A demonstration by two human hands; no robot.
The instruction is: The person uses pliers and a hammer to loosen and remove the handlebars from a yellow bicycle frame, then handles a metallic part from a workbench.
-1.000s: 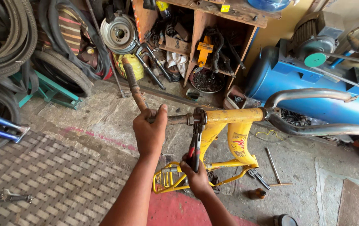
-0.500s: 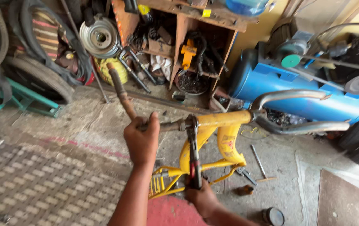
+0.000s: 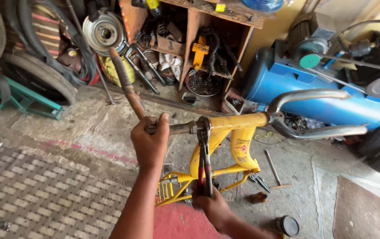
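Two hands: left (image 3: 151, 140) grips one rusty rod (image 3: 125, 84); right (image 3: 212, 204), one pliers (image 3: 205, 161).

Not much in the way of labels here. There's a worn reddish sticker (image 3: 241, 148) on the yellow bike frame (image 3: 243, 121), at about 4 o'clock from the left hand (image 3: 151, 141). A small yellow tag (image 3: 219, 7) sits on the wooden shelf (image 3: 225, 13) edge, up at 12 o'clock.

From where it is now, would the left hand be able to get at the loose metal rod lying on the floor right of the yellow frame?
Probably not without letting go. The left hand grips the rusty bar at the yellow frame, and the frame stands between it and the rod. The right hand, on the pliers, is nearer.
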